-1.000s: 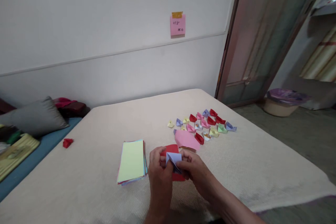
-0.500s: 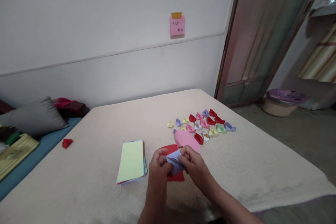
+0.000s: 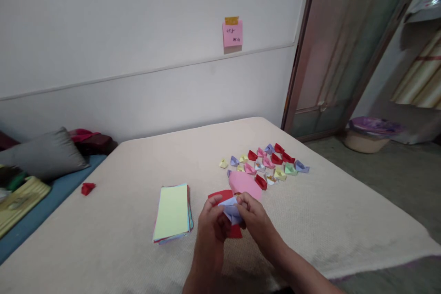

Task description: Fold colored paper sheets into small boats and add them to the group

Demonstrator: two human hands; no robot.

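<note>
Paper of pale lilac, folded into a small layered shape, sat pinched between the thumbs and fingers of a bare left hand and a bare right hand, one at each side; through the head camera I saw both grasping it. I judged its folding well advanced, though the fingers covered too much for me to say whether its shape was complete. Behind it lay a flat red paper sheet, unfolded, and just beyond, a curved pink paper sheet. To the left I had a neat stack of rectangular paper sheets, pale yellow-green on top, all of it looking unworked. Farther out on the cream textured cloth, past the pink sheet, stood a cluster of small folded paper boats in red, pink, yellow, lilac and green, which I counted as finished. One crumpled-looking red paper piece lay alone at the far left edge.
</note>
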